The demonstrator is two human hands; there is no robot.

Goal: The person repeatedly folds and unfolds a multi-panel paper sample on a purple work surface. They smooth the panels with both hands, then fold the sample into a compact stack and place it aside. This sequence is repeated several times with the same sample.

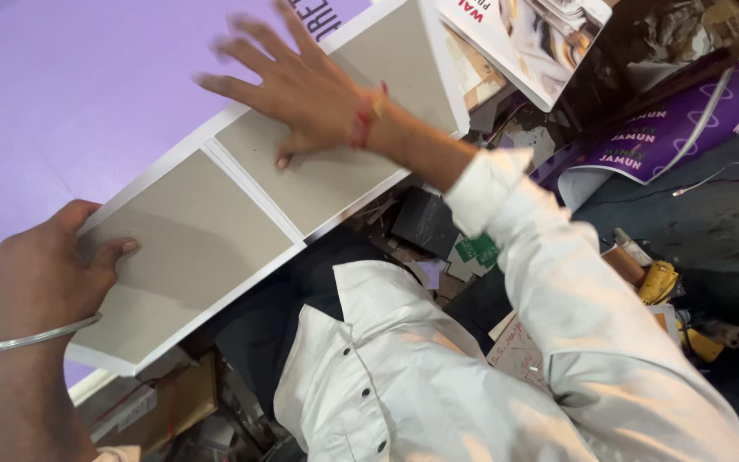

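Left hand [40,274] clamped on near end of grey hinged board [190,231], thumb on top face. Right hand [301,90] spread wide, palm down, pressed flat on the board's middle panel; fingers motion-blurred. Board lay across purple sheet [62,85], near edge overhanging. Purple printed roll [669,128] and yellow tool [659,282] well apart, off to the right amid clutter.

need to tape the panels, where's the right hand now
In the head view the right hand lies spread flat, upper centre, on the middle grey board panel, beside the purple sheet.
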